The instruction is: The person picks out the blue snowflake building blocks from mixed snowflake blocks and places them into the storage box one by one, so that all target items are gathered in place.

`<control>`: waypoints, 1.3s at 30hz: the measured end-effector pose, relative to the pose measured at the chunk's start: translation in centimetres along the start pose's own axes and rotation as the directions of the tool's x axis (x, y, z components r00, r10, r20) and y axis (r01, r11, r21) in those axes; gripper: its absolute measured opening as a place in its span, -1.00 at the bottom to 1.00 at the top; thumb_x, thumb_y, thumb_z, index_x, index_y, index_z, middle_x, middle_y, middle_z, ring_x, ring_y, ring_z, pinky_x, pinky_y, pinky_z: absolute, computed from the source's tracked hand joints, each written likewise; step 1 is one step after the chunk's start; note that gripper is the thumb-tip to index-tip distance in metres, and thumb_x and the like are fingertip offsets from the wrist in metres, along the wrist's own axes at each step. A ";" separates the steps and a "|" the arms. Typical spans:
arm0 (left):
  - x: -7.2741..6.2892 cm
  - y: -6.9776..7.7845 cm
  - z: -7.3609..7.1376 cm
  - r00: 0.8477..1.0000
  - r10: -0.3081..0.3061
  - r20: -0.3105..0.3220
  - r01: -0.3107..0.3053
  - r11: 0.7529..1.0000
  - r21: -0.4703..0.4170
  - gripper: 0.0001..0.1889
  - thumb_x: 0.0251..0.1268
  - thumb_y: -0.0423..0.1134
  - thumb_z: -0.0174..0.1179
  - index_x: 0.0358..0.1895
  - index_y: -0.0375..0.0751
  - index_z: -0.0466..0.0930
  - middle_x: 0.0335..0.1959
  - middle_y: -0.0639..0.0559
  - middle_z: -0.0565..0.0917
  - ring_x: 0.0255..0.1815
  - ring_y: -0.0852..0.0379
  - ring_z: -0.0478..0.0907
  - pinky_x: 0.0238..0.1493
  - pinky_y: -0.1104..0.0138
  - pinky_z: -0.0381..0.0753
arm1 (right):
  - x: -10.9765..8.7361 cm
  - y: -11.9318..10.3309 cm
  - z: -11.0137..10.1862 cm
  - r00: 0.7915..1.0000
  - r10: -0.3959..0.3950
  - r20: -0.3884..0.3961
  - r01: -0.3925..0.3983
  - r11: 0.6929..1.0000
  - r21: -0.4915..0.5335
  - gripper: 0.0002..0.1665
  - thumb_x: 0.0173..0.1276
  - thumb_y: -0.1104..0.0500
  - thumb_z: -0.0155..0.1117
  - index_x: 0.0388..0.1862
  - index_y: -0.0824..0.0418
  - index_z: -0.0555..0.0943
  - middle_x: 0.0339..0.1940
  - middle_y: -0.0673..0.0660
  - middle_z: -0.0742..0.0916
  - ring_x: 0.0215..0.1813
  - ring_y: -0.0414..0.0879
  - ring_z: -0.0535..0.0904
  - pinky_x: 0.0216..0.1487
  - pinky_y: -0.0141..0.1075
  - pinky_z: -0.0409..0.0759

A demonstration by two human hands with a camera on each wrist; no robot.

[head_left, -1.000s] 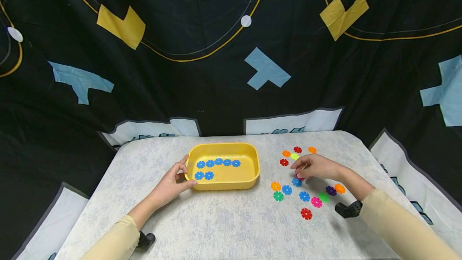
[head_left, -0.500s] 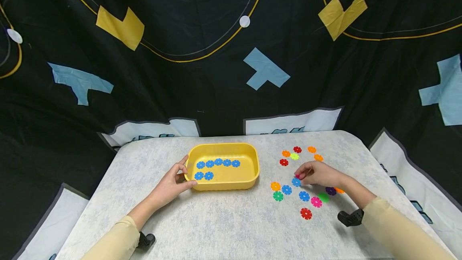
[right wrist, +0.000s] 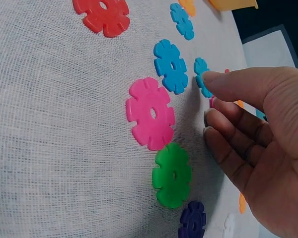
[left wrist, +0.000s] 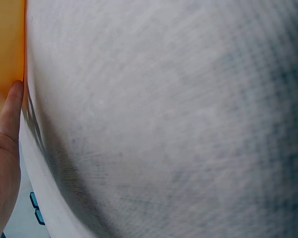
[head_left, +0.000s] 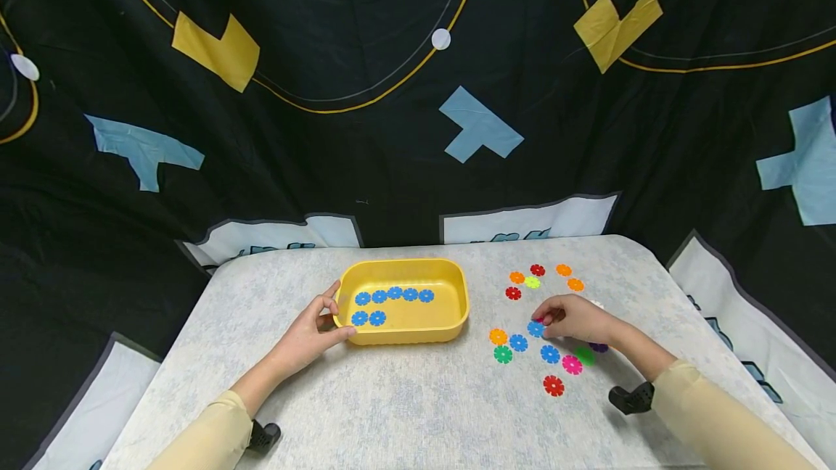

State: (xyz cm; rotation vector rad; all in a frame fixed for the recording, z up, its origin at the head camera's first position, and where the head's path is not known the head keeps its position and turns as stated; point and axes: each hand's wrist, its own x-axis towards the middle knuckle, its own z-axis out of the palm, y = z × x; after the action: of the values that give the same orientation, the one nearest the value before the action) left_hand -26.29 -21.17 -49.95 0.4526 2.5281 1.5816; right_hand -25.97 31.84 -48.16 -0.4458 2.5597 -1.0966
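Observation:
My left hand [head_left: 313,331] grips the left end of a yellow plastic tray [head_left: 411,336], thumb at the front corner and fingers on the side rim. Several blue snowflake discs [head_left: 395,293] lie inside it in two rows. On the right, my right hand [head_left: 578,318] has its thumb and finger at the edges of a blue snowflake disc [head_left: 535,329] on the table. In the right wrist view the thumb touches this blue disc [right wrist: 199,72]. A bit of a pink disc [right wrist: 211,102] shows beside the fingers; its rest is hidden.
Around the right hand lie loose discs: a pink one [head_left: 572,365], a red one [head_left: 554,386], a green one [head_left: 503,354] and other blue ones [head_left: 550,354]. Orange, red and yellow discs [head_left: 532,282] lie farther back. A dark curtain [head_left: 392,165] hangs behind the table.
My right hand has come slightly nearer me, and its fingertips have closed in on the blue disc. An orange disc behind the hand has come into view. My left hand and the tray stay put.

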 end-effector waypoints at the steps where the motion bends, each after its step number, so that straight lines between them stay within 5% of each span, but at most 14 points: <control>1: 0.0 -0.1 0.0 1.000 0.001 0.000 -0.001 1.000 0.003 -0.44 0.24 0.00 0.48 -0.04 -0.21 0.29 0.69 -0.02 -0.02 0.30 -0.20 0.55 0.38 -0.09 0.32 | 0.0 0.0 0.1 1.000 0.006 -0.001 -0.006 1.000 -0.004 -0.69 0.30 0.24 0.51 0.01 0.23 0.70 -0.26 0.05 0.68 -0.20 -0.02 0.53 -0.23 -0.34 0.58; 23: 0.1 -0.3 0.0 1.000 0.013 -0.007 -0.013 1.000 -0.015 -0.47 0.25 -0.05 0.48 -0.06 -0.21 0.30 0.68 -0.03 -0.01 0.30 -0.23 0.54 0.35 -0.07 0.37 | 0.5 -0.7 0.8 0.997 0.061 -0.043 -0.064 0.995 -0.076 -0.74 0.24 0.24 0.54 -0.14 0.19 0.66 -0.39 0.03 0.58 -0.27 -0.04 0.47 -0.26 -0.26 0.47; 39: 0.1 -0.2 0.0 1.000 0.001 -0.002 -0.001 1.000 -0.008 -0.44 0.24 -0.02 0.48 -0.05 -0.25 0.30 0.68 0.00 -0.01 0.29 -0.20 0.55 0.33 -0.05 0.39 | 0.4 -0.4 0.9 0.997 0.075 -0.025 -0.076 0.997 -0.026 -0.68 0.22 0.24 0.56 -0.13 0.23 0.61 -0.37 0.06 0.58 -0.24 -0.04 0.47 -0.23 -0.27 0.47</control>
State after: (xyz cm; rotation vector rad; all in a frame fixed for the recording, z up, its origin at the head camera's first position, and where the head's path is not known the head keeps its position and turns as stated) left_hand -26.46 -21.21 -50.11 0.4520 2.5221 1.5928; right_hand -25.90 30.79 -48.51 -0.3412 2.5920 -1.0485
